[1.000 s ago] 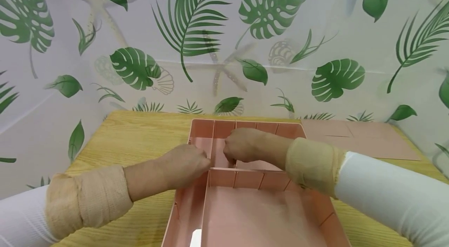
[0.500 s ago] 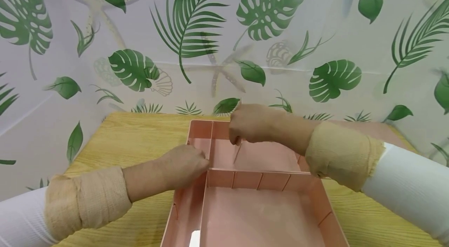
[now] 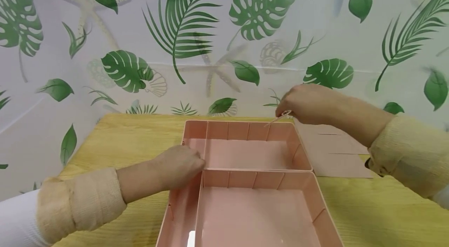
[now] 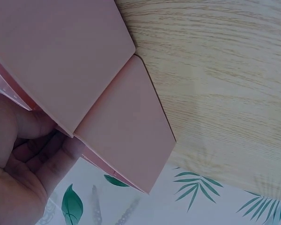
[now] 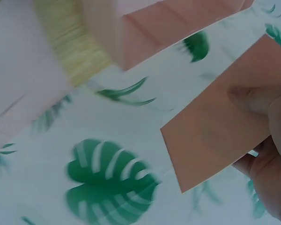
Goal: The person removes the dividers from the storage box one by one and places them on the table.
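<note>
Two pink open-topped storage boxes meet end to end on the table, the back box [image 3: 242,153] behind the front box [image 3: 252,216]. Each has a long narrow strip on its left side. My left hand [image 3: 180,165] grips the left rims where the boxes join; in the left wrist view the fingers of my left hand [image 4: 33,159] curl over that seam. My right hand [image 3: 312,103], raised past the back box's right corner, pinches a flat pink divider panel [image 5: 220,122] between thumb and fingers. In the head view the panel appears nearly edge-on.
Flat pink sheets with slits [image 3: 340,161] lie on the wooden table [image 3: 140,134] right of the back box. A leaf-patterned cloth [image 3: 210,44] hangs behind the table. Something white [image 3: 191,238] shows in the front box's left strip.
My right hand has lifted the divider panel up out of the back box and carried it right, beyond the box's back corner. My left hand keeps its grip on the rims.
</note>
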The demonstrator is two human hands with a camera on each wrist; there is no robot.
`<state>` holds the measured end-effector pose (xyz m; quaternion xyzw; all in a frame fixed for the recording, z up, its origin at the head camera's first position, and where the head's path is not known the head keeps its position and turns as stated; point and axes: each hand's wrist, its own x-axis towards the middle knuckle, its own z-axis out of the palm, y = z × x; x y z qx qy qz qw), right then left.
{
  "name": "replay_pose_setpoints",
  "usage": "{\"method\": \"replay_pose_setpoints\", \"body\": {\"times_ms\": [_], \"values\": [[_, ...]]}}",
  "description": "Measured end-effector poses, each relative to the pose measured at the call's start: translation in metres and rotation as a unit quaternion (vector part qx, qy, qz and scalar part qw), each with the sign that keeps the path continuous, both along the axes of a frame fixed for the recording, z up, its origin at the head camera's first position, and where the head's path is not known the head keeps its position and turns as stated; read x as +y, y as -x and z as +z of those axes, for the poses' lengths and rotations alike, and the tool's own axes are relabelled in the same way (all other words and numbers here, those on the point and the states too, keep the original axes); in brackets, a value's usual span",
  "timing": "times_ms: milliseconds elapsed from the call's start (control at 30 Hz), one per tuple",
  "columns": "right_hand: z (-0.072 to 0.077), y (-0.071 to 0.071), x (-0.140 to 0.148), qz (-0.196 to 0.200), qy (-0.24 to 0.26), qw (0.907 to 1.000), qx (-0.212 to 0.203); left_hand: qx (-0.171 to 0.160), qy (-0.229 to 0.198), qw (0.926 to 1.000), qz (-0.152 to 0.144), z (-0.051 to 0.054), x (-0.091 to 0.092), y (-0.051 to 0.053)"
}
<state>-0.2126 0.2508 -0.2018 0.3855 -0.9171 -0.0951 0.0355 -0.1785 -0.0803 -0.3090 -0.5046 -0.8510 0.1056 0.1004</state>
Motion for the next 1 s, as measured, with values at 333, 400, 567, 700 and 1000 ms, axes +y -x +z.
{"method": "replay_pose_setpoints", "body": {"times_ms": [333,400,567,700,1000], "values": [[-0.042,-0.023,0.129,-0.194,0.023,0.9807,0.016,-0.007,0.002,1.0,0.0,0.001,0.001,-0.001],[-0.052,-0.03,0.155,-0.219,0.016,0.9753,0.019,-0.009,0.007,0.9999,0.003,0.002,0.002,-0.001],[-0.075,-0.048,0.209,-0.255,-0.008,0.967,0.007,-0.022,0.005,0.9997,0.008,0.003,0.002,-0.002],[-0.092,-0.059,0.239,-0.258,-0.004,0.966,-0.011,-0.026,-0.004,0.9996,0.005,0.003,0.0,-0.002],[-0.131,-0.077,0.275,-0.229,0.03,0.9724,-0.035,-0.03,-0.008,0.9995,-0.001,0.006,0.002,-0.001]]}}
